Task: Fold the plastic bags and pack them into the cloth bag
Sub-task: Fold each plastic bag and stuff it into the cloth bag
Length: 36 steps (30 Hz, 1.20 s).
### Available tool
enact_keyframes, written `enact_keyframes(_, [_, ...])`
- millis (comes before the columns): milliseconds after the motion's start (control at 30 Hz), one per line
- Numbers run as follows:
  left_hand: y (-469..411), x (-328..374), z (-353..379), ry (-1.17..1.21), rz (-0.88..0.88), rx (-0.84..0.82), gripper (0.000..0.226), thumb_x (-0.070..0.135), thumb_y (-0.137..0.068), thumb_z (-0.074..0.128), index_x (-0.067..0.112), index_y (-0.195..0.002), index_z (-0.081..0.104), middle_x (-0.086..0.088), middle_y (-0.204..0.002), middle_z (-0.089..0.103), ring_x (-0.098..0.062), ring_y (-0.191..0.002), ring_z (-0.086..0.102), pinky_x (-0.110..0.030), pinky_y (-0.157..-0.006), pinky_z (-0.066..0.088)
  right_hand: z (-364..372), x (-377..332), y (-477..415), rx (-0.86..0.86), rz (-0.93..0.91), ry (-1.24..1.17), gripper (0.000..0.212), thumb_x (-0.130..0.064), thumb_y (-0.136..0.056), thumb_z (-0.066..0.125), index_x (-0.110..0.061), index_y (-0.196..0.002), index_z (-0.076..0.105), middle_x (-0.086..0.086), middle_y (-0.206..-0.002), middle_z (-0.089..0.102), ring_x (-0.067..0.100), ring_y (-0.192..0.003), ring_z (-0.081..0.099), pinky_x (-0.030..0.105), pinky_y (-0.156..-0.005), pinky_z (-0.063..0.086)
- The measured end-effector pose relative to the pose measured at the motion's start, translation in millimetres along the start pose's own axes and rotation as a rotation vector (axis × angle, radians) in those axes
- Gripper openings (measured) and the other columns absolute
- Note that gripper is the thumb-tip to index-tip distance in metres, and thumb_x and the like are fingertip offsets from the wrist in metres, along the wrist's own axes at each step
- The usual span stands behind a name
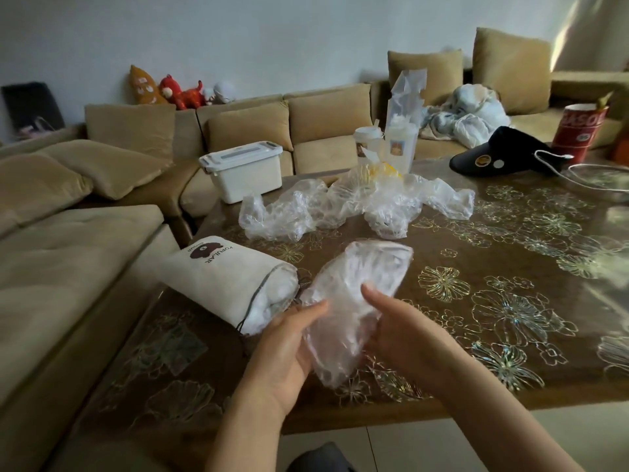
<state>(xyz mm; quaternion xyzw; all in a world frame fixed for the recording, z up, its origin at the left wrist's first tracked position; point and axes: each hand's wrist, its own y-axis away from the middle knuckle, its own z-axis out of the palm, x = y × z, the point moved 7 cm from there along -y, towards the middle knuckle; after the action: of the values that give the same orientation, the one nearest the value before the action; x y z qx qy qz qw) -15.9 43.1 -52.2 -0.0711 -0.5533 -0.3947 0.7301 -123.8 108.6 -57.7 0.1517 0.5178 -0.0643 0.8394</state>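
Note:
A clear plastic bag (354,301), folded into a long strip, is held above the table's near edge. My left hand (289,349) grips its lower left side, thumb on top. My right hand (398,321) holds its right side, thumb pressing the plastic. Left of it the white cloth bag (224,277) lies on its side, its drawstring mouth facing my hands and white plastic showing inside. Several crumpled clear plastic bags (354,206) are heaped further back on the table.
The brown table (476,301) has a glossy flowered cover. A white lidded box (245,172), cups in a bag (391,137), a black visor (500,151), a white cable and a red tub (582,131) stand at the back. Beige sofas run along the left and back.

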Motion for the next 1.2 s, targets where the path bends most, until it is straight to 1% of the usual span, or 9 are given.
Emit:
enact_keyframes(233, [12.0,4.2,-28.3,-0.169,0.026,-0.101,0.053,0.040,-0.071,0.066,0.010,-0.114,0.063,-0.013,-0.105,0.071,-0.026,-0.100,0.067,-0.037,-0.083,0.053,12.0,-0.8,-0.7,0.212,-0.091,0.342,0.006,-0.008,-0.084,0.066,-0.002,-0.087,0.068,0.009,-0.075,0.069,0.017,-0.062,0.066,0.027,-0.057,0.052])
enact_keyframes(333, [18.3,4.1,-28.1,-0.114,0.018,-0.106,0.046,0.035,-0.077,0.064,0.005,-0.112,0.066,-0.018,-0.108,0.069,-0.031,-0.104,0.065,-0.043,-0.092,0.050,34.2,9.2,0.8,0.128,-0.059,0.401,0.010,-0.008,-0.084,0.067,0.000,-0.089,0.069,0.016,-0.083,0.072,0.028,-0.073,0.070,0.039,-0.069,0.058])
enact_keyframes(467, [19.6,6.7,-49.8,-0.117,0.038,0.093,0.017,0.011,-0.084,0.063,0.001,-0.097,0.067,-0.016,-0.089,0.073,-0.024,-0.078,0.071,-0.032,-0.068,0.058,52.1,18.0,5.1,0.112,-0.101,0.312,0.015,-0.016,-0.086,0.067,-0.007,-0.098,0.068,0.015,-0.091,0.072,0.030,-0.081,0.070,0.047,-0.078,0.056])
enact_keyframes(633, [18.7,7.8,-59.2,-0.105,0.009,0.113,0.010,0.009,-0.087,0.061,0.006,-0.095,0.066,-0.014,-0.089,0.073,-0.025,-0.079,0.070,-0.037,-0.072,0.057,55.8,28.4,14.5,0.142,-0.153,0.159,0.017,-0.004,-0.093,0.053,-0.010,-0.099,0.067,0.002,-0.070,0.069,0.010,-0.055,0.063,0.019,-0.047,0.046])
enact_keyframes(833, [11.4,-4.6,-74.0,-0.035,-0.063,0.105,0.026,0.007,-0.091,0.052,0.000,-0.113,0.062,-0.016,-0.100,0.071,-0.021,-0.081,0.070,-0.028,-0.057,0.055,35.5,35.6,17.0,0.319,-0.205,0.033,0.040,0.013,-0.086,0.045,-0.009,-0.068,0.073,0.005,-0.087,0.072,0.016,-0.080,0.066,0.030,-0.070,0.053])
enact_keyframes(933, [10.1,-10.1,-76.2,-0.027,-0.099,0.087,0.026,0.014,-0.093,0.049,0.004,-0.113,0.063,-0.013,-0.099,0.072,-0.021,-0.084,0.070,-0.031,-0.061,0.055,27.8,47.2,18.9,0.373,-0.195,0.034,0.047,0.010,-0.089,0.045,-0.013,-0.055,0.068,0.002,-0.092,0.072,0.024,-0.086,0.063,0.044,-0.077,0.049])
enact_keyframes(1067, [11.6,-4.2,-74.9,-0.061,-0.003,0.105,0.012,0.010,-0.090,0.054,0.006,-0.096,0.064,-0.006,-0.078,0.073,-0.015,-0.069,0.070,-0.026,-0.054,0.054,25.7,53.9,21.7,0.425,-0.172,-0.041,0.032,0.005,-0.088,0.045,-0.013,-0.072,0.066,0.004,-0.078,0.065,0.018,-0.063,0.052,0.032,-0.058,0.039])
enact_keyframes(1133, [15.2,-1.3,-71.9,-0.110,0.036,0.094,0.008,0.009,-0.090,0.056,0.008,-0.093,0.063,-0.003,-0.079,0.073,-0.014,-0.072,0.070,-0.027,-0.060,0.055,21.7,57.0,20.9,0.466,-0.163,-0.056,0.009,-0.015,-0.090,0.055,-0.013,-0.092,0.064,0.005,-0.082,0.066,0.017,-0.065,0.058,0.037,-0.061,0.046])
enact_keyframes(1200, [17.7,1.5,-70.3,-0.188,0.083,0.092,0.008,0.011,-0.090,0.057,0.011,-0.095,0.063,-0.002,-0.084,0.073,-0.014,-0.076,0.070,-0.030,-0.066,0.054,23.2,66.8,15.1,0.416,-0.091,-0.011,0.041,-0.049,-0.081,0.065,-0.017,-0.106,0.061,0.010,-0.098,0.069,0.028,-0.084,0.066,0.050,-0.080,0.052])
